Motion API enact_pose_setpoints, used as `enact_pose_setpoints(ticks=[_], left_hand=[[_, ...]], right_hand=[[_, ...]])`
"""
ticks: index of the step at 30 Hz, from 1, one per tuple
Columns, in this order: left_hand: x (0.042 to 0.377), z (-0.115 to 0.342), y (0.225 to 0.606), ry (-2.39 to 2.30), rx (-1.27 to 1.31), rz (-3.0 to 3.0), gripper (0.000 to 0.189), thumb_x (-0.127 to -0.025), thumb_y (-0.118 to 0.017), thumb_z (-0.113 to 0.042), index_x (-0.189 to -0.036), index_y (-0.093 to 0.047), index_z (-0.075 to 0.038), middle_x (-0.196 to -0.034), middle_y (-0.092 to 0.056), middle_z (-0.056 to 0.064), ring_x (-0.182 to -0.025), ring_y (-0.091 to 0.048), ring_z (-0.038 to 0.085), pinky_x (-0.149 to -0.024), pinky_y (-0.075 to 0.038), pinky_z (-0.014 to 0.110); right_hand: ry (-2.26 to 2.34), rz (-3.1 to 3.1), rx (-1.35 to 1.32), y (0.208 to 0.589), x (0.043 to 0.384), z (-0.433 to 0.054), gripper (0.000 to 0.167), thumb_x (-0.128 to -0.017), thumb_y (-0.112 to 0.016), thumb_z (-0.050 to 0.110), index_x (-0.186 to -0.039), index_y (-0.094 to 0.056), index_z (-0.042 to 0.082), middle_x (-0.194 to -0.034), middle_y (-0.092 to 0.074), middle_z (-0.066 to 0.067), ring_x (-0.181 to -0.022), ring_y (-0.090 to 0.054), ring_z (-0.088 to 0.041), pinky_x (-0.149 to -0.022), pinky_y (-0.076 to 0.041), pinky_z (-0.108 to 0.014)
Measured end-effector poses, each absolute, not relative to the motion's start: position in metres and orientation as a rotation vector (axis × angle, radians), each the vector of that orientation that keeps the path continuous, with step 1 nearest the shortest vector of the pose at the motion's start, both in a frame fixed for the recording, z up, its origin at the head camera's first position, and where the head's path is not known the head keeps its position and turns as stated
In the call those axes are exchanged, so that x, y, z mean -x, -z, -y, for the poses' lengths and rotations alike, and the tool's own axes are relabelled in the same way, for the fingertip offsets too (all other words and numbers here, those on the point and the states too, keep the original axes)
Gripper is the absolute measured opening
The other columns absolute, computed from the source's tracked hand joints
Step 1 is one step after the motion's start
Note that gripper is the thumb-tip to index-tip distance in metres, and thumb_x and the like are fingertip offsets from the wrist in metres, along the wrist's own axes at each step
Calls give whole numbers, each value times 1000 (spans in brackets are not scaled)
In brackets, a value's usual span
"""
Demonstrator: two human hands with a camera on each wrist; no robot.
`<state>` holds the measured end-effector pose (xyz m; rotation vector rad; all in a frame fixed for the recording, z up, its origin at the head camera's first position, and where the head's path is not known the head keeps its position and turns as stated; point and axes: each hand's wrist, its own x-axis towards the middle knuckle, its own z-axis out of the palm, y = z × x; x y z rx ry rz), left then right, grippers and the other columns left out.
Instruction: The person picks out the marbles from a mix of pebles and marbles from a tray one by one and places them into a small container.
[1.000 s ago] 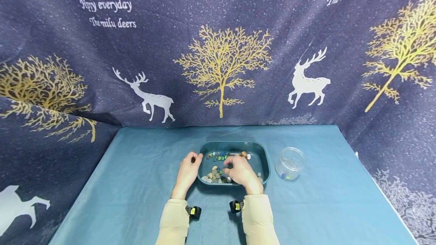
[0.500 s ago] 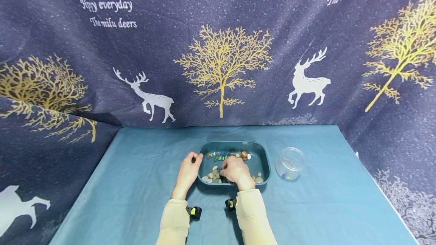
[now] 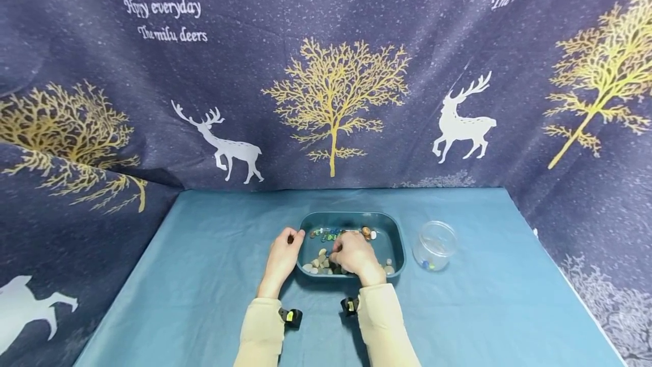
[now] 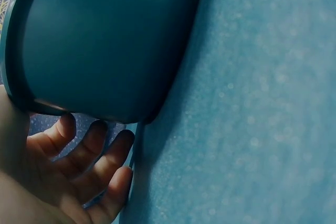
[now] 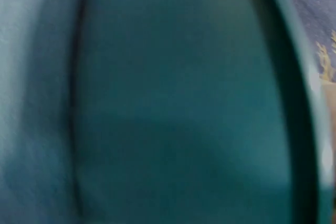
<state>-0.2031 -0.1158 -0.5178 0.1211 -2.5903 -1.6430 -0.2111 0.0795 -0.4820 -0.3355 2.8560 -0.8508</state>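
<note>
At the left end of the dark teal tray (image 3: 372, 216), my left hand (image 3: 282, 257) holds the side. In the left wrist view its thumb lies at the rim and its fingers bend below along the outer wall. My right hand (image 3: 355, 254) reaches down into the tray, fingers bent, tips at the pebbles (image 3: 319, 262) in the front part. A dark blue bit shows right beside those fingertips; I cannot tell whether they pinch anything. Colourful glass marbles (image 3: 330, 235) lie along the back of the tray. The right wrist view shows mostly the tray's outer wall (image 5: 184, 87).
Right of the tray stands a clear round jar (image 3: 436, 244) with a few blue and yellow-green marbles at its bottom. Brown and white stones (image 3: 368, 233) lie at the tray's back right, pale ones (image 3: 389, 268) at its front right. A blue cloth (image 3: 489, 299) covers the table.
My right hand has moved slightly left and down into the front pebbles, and its spread thumb and fingers have drawn together. My left hand stays at the tray's left end.
</note>
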Motion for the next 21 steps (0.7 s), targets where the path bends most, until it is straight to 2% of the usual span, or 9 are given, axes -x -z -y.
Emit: enact_pose_setpoints(ticks=[2,8,13,19,21], left_hand=[[204,116,518,1641,-114,2582,33,-102,-51,-43,-87,-52,-13,-75,-46,5,-61,-42,22,-60,-35,35],[204,116,520,1638,-112,2579,32,-102,-52,-41,-86,-51,-13,-74,-46,5,-61,-42,22,-60,-35,34],[204,117,519,1645,-117,2572,31,-102,-52,-40,-86,-51,-13,-75,-46,5,-61,-42,22,-60,-35,35],[204,116,521,1645,-108,2579,32,-102,-51,-42,-87,-52,-13,-74,-46,5,-59,-42,22,-59,-36,35],[204,116,522,1646,-110,2575,33,-102,-52,-43,-87,-51,-13,-74,-46,5,-59,-41,22,-59,-36,35]], right_hand=[[897,-2846,339,478,209,-84,14,-83,-78,17,-76,-67,20,-86,-62,3,-75,-60,-19,-67,-48,-42],[936,-2885,350,466,205,-97,12,-84,-78,18,-80,-67,21,-97,-59,-2,-100,-54,-31,-78,-45,-47],[977,-2905,368,456,202,-107,10,-86,-76,18,-86,-67,21,-100,-58,-2,-102,-52,-30,-80,-43,-45],[1015,-2975,423,443,201,-122,11,-86,-76,17,-84,-66,20,-96,-56,-3,-98,-47,-29,-77,-38,-44],[1034,-3002,459,440,200,-129,12,-85,-77,17,-84,-65,19,-97,-56,-4,-98,-47,-31,-79,-37,-46]])
